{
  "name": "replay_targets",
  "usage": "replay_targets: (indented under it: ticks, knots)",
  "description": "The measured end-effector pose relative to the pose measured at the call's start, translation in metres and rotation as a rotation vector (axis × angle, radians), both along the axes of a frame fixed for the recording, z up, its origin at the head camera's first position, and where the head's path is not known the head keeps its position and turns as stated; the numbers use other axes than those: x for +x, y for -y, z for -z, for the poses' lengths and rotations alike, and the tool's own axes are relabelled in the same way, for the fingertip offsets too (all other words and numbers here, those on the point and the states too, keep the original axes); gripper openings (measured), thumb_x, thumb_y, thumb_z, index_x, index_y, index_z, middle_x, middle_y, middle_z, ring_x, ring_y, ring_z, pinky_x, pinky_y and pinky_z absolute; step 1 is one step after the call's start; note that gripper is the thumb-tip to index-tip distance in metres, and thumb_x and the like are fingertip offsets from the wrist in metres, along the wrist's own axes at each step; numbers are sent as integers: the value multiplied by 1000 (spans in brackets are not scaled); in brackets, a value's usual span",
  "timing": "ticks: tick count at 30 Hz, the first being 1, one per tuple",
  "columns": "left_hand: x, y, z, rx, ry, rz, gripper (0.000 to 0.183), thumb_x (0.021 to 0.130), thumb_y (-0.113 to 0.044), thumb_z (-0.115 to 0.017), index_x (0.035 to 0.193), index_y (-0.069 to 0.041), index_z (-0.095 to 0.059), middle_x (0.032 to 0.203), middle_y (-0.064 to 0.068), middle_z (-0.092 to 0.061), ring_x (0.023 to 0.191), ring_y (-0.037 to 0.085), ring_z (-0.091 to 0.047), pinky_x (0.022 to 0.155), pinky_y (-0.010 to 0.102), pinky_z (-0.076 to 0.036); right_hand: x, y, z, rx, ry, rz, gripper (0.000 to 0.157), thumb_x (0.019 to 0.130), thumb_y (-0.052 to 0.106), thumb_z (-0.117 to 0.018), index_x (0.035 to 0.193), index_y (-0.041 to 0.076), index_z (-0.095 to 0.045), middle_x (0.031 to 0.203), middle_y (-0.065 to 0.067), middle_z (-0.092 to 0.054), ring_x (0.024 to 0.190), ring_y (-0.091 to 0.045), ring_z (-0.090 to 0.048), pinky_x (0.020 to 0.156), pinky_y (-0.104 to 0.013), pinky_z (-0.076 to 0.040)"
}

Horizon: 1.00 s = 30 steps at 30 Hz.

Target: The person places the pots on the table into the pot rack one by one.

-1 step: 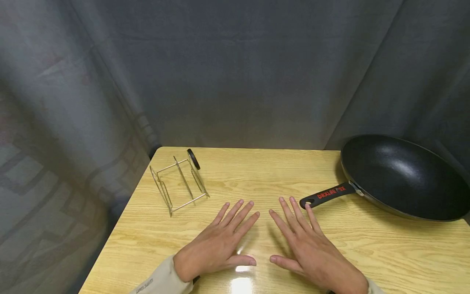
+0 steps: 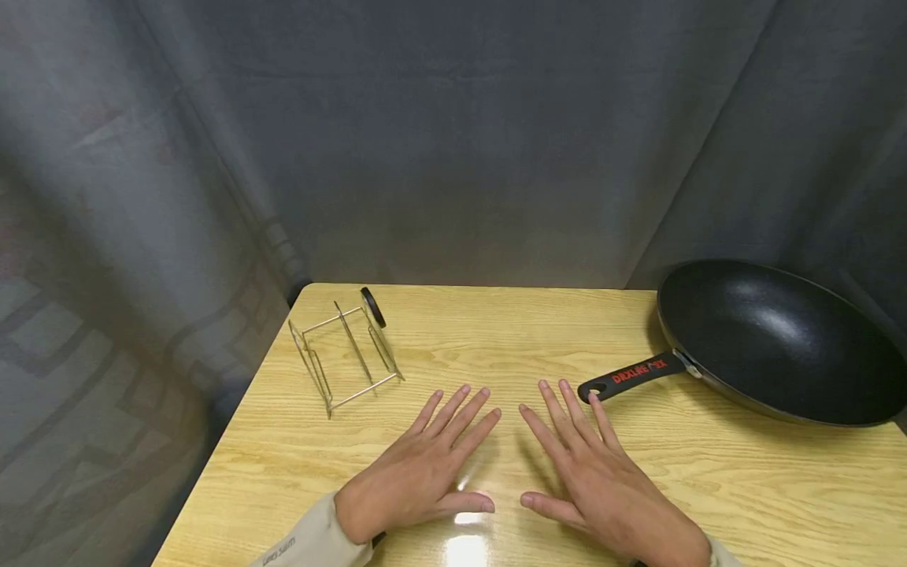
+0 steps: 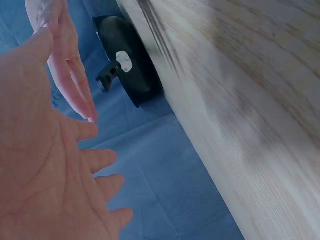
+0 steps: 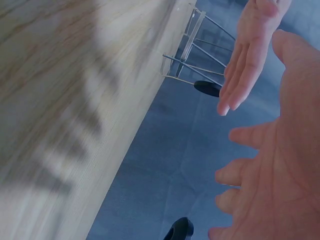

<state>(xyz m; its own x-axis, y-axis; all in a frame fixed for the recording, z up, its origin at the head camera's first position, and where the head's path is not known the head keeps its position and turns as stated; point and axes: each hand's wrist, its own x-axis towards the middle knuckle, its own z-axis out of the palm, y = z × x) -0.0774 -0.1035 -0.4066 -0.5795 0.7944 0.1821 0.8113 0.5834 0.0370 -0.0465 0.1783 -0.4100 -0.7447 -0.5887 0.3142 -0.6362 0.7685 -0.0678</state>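
Note:
Both hands are held with fingers spread over the front of the table, backs up and holding nothing. The left hand (image 2: 418, 476) is nearest to a gold-coloured wire rack (image 2: 354, 344) that has a black round disc (image 2: 373, 308) at its far corner. The right hand (image 2: 602, 484) lies just in front of the black handle (image 2: 631, 378) of a large frying pan (image 2: 772, 339); in the head view a fingertip overlaps the handle's end. In the left wrist view the palm (image 3: 55, 170) hangs apart from the tabletop, and so does the right palm (image 4: 280, 190) in the right wrist view.
The light wooden table (image 2: 496, 339) has its left edge beyond the rack. Grey curtain (image 2: 453, 157) hangs close behind it and along the left side. At the far right the pan reaches the table's edge. Light glares on the wood between the hands.

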Motion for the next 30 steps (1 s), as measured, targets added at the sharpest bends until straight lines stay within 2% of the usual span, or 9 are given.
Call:
replay_targets:
  ticks: [7,14,22,30]
  knots:
    - [-1,-2,0,2,9,11,92,100,-71,-39,165,-11,-15,170,15,-9,155,33,-9,122,51,-11,5,-4,-6,8,-6,9,92,97,68,-53,164,12,-24,168,-22,-11,154,-43,-8,121,-53,4]
    - [-5,-5,0,-3,8,9,92,100,-72,-38,166,-12,-15,171,14,-7,156,31,-5,122,52,-10,12,-12,-14,-21,27,41,91,97,65,-57,165,15,-22,169,-19,-10,154,-41,-7,122,-45,7]
    - [-8,-12,1,31,7,26,88,102,-69,-37,165,-11,-17,170,15,-12,155,32,-11,122,51,-13,20,-25,-21,-81,79,74,92,98,57,-64,165,13,-19,171,-15,-5,155,-37,-9,122,-36,7]
    - [-11,-21,0,27,-5,25,89,102,-69,-38,165,-11,-15,170,13,-10,154,34,-15,123,50,-13,26,-42,-24,-174,155,156,95,95,49,-72,166,15,-18,170,-16,-11,155,-36,-9,121,-29,5]
